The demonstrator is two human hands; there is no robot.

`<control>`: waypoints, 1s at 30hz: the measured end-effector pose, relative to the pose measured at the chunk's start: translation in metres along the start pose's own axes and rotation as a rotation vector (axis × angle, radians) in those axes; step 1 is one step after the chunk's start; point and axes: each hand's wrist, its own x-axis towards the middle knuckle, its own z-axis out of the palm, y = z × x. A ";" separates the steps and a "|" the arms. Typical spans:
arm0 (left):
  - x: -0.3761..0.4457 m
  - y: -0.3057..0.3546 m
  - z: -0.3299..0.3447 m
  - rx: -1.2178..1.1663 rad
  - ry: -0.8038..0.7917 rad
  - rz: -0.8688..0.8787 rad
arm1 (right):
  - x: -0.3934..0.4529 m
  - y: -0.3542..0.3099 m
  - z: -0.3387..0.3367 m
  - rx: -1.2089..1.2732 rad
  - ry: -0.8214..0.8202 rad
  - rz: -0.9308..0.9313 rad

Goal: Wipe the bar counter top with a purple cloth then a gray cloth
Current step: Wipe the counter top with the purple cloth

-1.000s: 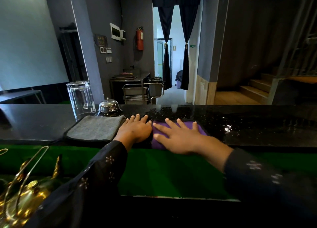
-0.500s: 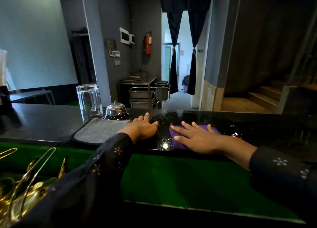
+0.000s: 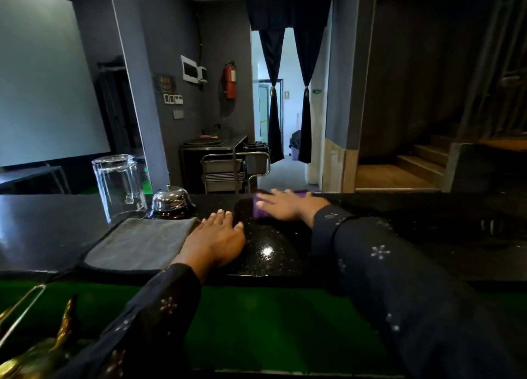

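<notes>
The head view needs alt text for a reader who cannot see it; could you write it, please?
A person's right hand presses a purple cloth flat on the black bar counter; the left hand rests beside a folded gray cloth.

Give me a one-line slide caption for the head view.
Right hand presses folded purple cloth on glossy black counter; left hand rests beside flat gray cloth.

Dim room, bright doorway (image 3: 288,99), glare on counter (image 3: 266,251), blurred right hand (image 3: 281,206).
</notes>
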 end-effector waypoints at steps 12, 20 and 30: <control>0.001 0.004 0.003 -0.056 0.043 0.000 | -0.031 -0.010 0.004 -0.016 0.023 0.114; -0.013 0.005 -0.004 -0.219 0.036 0.025 | -0.127 0.010 0.015 -0.053 0.031 -0.104; -0.014 0.011 -0.004 -0.176 0.039 0.000 | -0.101 -0.032 0.017 -0.033 0.063 0.126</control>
